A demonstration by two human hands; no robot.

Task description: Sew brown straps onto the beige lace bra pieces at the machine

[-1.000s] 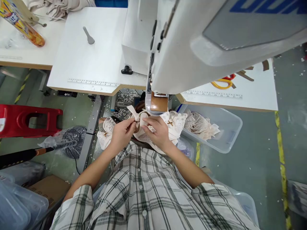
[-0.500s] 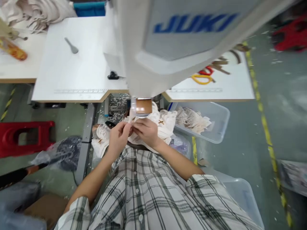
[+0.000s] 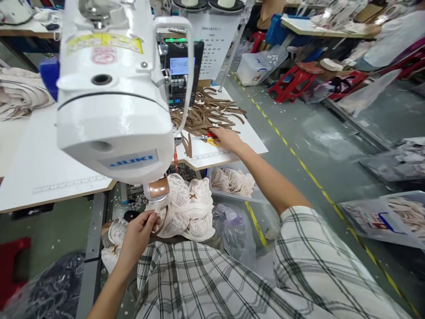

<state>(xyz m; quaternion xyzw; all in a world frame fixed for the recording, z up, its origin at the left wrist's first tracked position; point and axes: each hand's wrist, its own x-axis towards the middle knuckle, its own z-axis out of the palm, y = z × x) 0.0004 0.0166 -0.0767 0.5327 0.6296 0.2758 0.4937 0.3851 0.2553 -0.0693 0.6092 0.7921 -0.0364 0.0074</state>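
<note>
White table (image 3: 36,159): its two wings flank the gap at centre, one at left, one at upper centre-right.
Sewing machine (image 3: 114,119): white, filling the upper left, JUKI lettering on its front.
Clear tub (image 3: 262,197): right of centre, below the table edge, holding pale fabric pieces.
Lace garments (image 3: 189,208): cream, bunched at centre, just below the machine's head.
Brown strips (image 3: 199,113): heaped loosely at upper centre.
Left hand (image 3: 139,232): lower centre-left, thumb and forefinger pinching the garments' left edge.
Right hand (image 3: 227,138): stretched to the strips, fingers at the scissors; whether they grip anything, I cannot tell.
Scissors (image 3: 212,140): red and yellow handles, partly under that hand.
</note>
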